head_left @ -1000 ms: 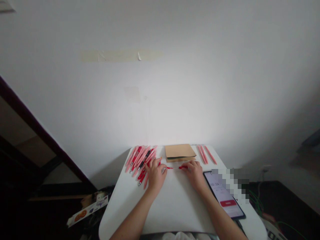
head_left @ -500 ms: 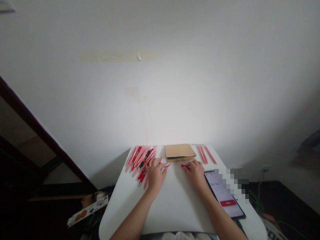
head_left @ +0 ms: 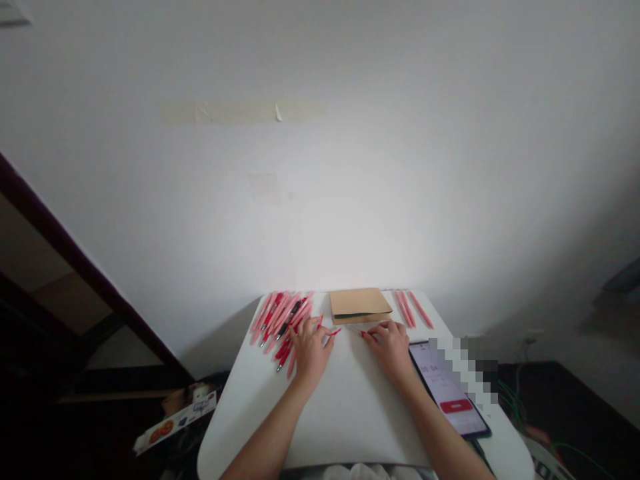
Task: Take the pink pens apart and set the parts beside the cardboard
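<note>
My left hand point(head_left: 310, 349) rests on the white table point(head_left: 345, 413) with its fingers pinched on a short red pen part point(head_left: 335, 331). My right hand point(head_left: 391, 347) is pinched on another red pen part point(head_left: 364, 333) whose tip points left. A small gap lies between the two parts. Just left of my left hand is a heap of several pink and red pens point(head_left: 283, 319). A brown cardboard box point(head_left: 359, 305) lies flat behind both hands.
Three pink pens point(head_left: 413, 309) lie at the back right of the table. A phone point(head_left: 453, 397) with a lit screen lies by my right forearm. A printed carton point(head_left: 175, 421) sits on the dark floor at the left. The white wall rises right behind the table.
A second ago the two hands held one red pen stretched between them. The pen has come apart, and each hand now holds its own piece a little apart.
</note>
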`<state>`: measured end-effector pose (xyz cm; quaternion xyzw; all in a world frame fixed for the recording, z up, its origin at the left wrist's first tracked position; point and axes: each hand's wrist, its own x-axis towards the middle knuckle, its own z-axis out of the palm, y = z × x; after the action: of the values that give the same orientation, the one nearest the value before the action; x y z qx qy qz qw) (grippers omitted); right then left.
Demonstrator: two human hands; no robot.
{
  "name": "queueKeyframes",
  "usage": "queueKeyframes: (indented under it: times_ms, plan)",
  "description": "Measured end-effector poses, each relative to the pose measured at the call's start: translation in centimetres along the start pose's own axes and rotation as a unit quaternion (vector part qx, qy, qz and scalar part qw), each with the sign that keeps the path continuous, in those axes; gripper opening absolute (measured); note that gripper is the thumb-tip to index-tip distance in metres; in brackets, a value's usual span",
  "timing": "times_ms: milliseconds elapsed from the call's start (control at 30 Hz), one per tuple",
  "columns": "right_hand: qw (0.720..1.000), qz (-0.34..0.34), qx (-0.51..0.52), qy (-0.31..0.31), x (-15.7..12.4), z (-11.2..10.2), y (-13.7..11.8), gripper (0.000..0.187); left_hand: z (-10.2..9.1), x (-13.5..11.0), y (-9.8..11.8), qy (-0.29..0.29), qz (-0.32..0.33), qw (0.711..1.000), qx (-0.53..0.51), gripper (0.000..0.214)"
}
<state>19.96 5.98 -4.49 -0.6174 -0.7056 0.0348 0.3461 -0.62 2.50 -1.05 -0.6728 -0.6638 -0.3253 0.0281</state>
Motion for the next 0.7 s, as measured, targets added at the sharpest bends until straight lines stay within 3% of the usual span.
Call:
queueKeyframes:
  times_ms: [700]
  plan:
    - [1.0,-0.024,-0.001,0.018,0.1,0.15,0.15,0.016,-0.07,0.04,-0.01,0.001,0.001,1.0,-0.003,0.006]
